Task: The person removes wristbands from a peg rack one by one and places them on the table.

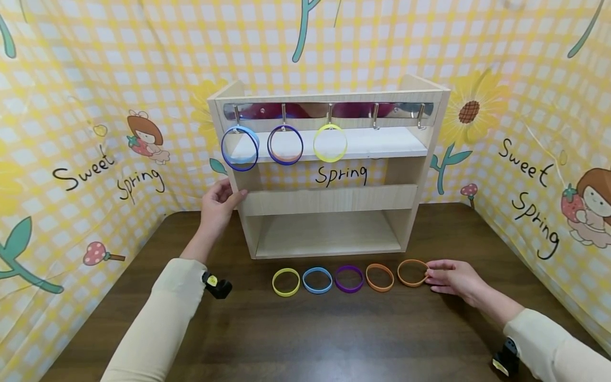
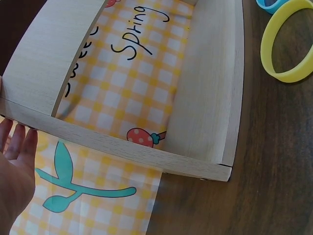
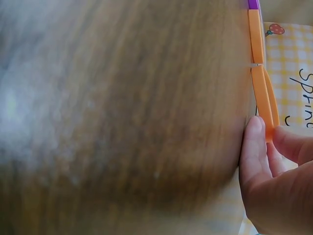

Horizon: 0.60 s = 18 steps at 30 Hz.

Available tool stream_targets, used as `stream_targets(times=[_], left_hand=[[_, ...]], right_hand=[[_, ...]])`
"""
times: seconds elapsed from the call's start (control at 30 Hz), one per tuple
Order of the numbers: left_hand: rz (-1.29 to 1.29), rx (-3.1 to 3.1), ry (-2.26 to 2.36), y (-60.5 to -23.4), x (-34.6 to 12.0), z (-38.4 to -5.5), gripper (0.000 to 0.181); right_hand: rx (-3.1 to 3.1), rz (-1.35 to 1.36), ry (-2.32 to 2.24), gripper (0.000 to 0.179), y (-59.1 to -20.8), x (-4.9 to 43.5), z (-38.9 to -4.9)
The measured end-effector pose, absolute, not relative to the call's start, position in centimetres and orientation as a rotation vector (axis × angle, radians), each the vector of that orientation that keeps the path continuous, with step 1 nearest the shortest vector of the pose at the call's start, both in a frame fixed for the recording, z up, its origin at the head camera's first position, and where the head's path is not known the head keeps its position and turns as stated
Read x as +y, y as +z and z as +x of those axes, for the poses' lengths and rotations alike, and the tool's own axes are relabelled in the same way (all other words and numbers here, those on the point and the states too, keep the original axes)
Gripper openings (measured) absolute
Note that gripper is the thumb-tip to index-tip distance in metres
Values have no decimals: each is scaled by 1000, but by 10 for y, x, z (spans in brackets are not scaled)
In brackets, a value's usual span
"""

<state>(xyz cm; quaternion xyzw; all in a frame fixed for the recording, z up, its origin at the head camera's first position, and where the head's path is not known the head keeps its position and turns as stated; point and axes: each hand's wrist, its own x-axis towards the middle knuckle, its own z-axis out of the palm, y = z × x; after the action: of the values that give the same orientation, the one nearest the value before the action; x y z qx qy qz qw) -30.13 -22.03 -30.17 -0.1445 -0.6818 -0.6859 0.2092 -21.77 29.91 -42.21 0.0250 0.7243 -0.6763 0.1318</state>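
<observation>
At the left, my left hand grips the side panel of a wooden rack, thumb at its front edge and fingers on the outer side. My right hand pinches the right edge of an orange wristband between thumb and fingers, low over the table. That band ends a row with another orange wristband, a purple one, a light blue one and a yellow one. In the right wrist view the pinched band appears nearly edge-on.
From the rack's metal hook strip hang blue bands, a dark blue and orange pair and a yellow band. Two further hooks stick out at its right. Checked cloth surrounds the brown table.
</observation>
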Motion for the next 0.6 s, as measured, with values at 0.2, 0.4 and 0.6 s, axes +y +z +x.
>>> stream_targets(times=[0.2, 0.4, 0.6], left_hand=[[-389, -1901, -1907, -301, -221, -301, 27], [-406, -1907, -1900, -301, -221, -300, 26], [-400, -1918, -1900, -300, -221, -300, 27]], right_hand=[[2163, 65, -1917, 43, -423, 297, -218], [2213, 67, -1876, 43, -424, 296, -218], [2277, 79, -1815, 44, -421, 295, -217]])
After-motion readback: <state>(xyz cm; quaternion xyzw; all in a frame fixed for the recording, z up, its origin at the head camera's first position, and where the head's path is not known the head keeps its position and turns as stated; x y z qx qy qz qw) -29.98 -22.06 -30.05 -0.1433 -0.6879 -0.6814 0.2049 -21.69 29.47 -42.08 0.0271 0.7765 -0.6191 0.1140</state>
